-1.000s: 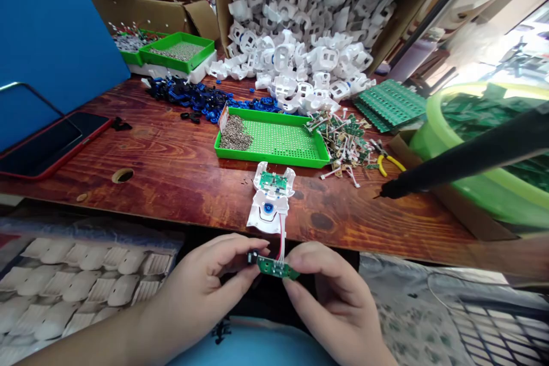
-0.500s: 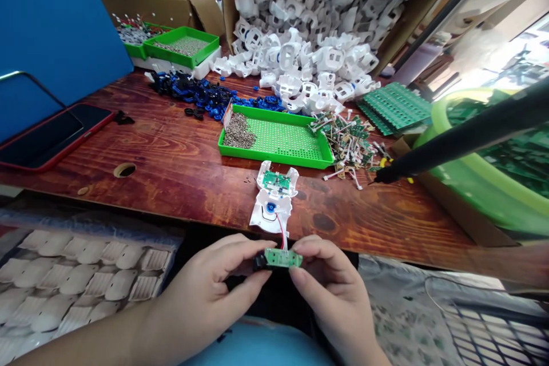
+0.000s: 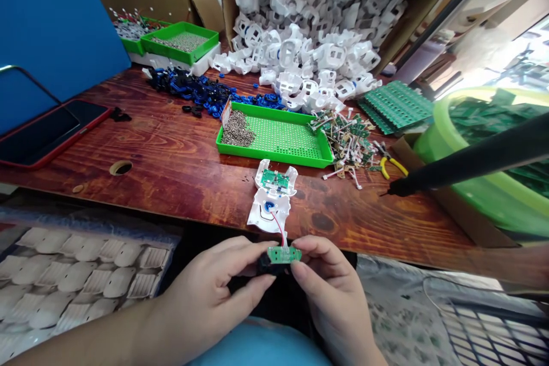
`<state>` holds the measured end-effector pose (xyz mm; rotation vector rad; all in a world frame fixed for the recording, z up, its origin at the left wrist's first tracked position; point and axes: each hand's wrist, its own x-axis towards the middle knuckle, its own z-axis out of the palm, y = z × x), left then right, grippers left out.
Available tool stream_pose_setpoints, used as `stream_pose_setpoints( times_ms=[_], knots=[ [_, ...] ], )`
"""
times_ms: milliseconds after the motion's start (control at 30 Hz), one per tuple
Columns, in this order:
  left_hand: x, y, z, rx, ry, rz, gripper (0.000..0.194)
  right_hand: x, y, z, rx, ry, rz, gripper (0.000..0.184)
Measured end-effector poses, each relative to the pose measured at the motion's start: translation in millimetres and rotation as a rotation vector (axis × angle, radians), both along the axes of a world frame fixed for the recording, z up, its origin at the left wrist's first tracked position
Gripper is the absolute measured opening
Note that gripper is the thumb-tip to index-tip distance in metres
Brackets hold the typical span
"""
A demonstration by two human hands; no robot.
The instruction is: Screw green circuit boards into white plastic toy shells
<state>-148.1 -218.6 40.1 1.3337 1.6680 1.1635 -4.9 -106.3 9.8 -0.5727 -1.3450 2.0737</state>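
At the left of the frame we are seeing a red-edged phone (image 3: 51,131) lying on the worktop (image 3: 193,177). At lower centre, in front of the worktop's near edge, the left hand (image 3: 218,274) is pinching a black part (image 3: 271,266) between thumb and fingers. Just above that part a small green circuit board (image 3: 281,254) is sitting, apparently touching it; whether it is seated, we cannot tell. Red and white wires (image 3: 279,226) are running from the board up to a white shell piece (image 3: 257,217), which is resting at that edge. The right hand (image 3: 332,280) is pinching the board's right end between thumb and fingers.

Step in hand (our judgement): both hands are squaring the board against the black part. The next move is calling for an even grip and slack wires, since a tug could be dragging the shell piece over the edge.

Room: wood grain is stretching from the phone to the shell piece. Farther back, a green tray (image 3: 274,158) is limiting reach. Rightward, yellow-handled pliers (image 3: 394,167) and a black rod-like tool (image 3: 463,157) are narrowing the passage, with a yellow-green tub (image 3: 450,131) standing beyond.
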Motion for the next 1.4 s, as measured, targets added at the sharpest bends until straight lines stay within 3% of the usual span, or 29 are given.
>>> stream_pose_setpoints(
  times_ms=[167,467,867,1067,1200,1400],
  knots=[
    [0,0,-1.2,-0.036,-0.010,-0.008,0.034,3,1,2.9,0.097,-0.090,-0.010,0.020],
    [3,0,-8.5,-0.141,-0.241,0.075,0.033,5,1,14.6,0.392,-0.209,-0.003,0.017],
    [4,4,-9.8,-0.233,-0.391,0.157,0.031,3,-4,5.9,0.446,-0.255,-0.022,0.015],
    [3,8,-8.7,-0.211,-0.431,0.151,0.030,2,-7,3.1,0.666,-0.236,-0.095,0.027],
    [3,6,-11.0,-0.197,-0.401,0.171,0.031,-1,-8,4.3,0.619,-0.227,-0.117,0.027],
    [4,6,-11.8,-0.169,-0.434,0.214,0.027,-5,-11,6.5,0.675,-0.188,-0.179,0.028]
  ],
)
